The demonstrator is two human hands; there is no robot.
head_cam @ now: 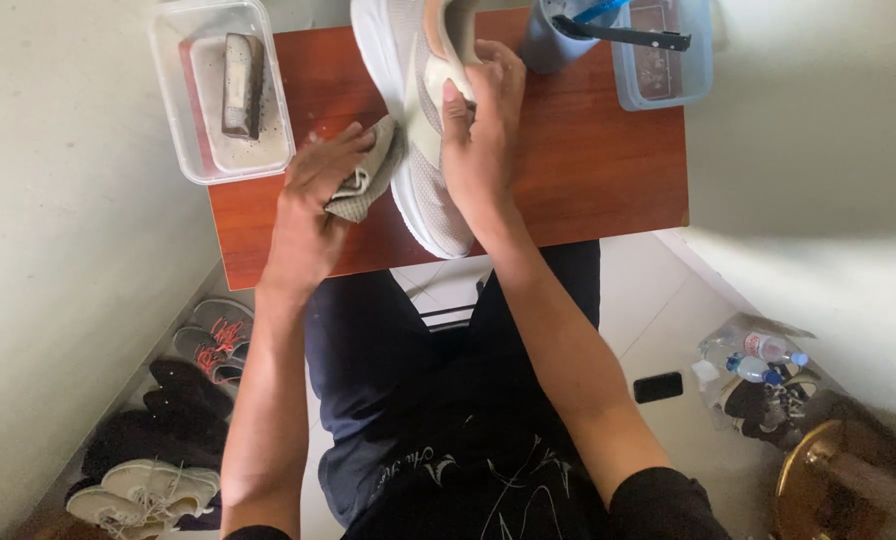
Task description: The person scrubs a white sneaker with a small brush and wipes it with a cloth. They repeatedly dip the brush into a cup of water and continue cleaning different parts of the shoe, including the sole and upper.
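Wiping the shoe (pixel 418 130) at the table's (pixel 588 170) 12 o'clock edge: left hand (pixel 313 200) clenches a cloth (pixel 368 175) against its side, right hand (pixel 478 120) grips the upper. Probably mid-clean; rubbing calls for a steady hold.

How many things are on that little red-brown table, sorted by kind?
Shoe, steadied by the right hand: 1
Cloth, in the left hand: 1
Clear plastic tubs: 2
Brushes: 2
Grey cup: 1
Total: 7
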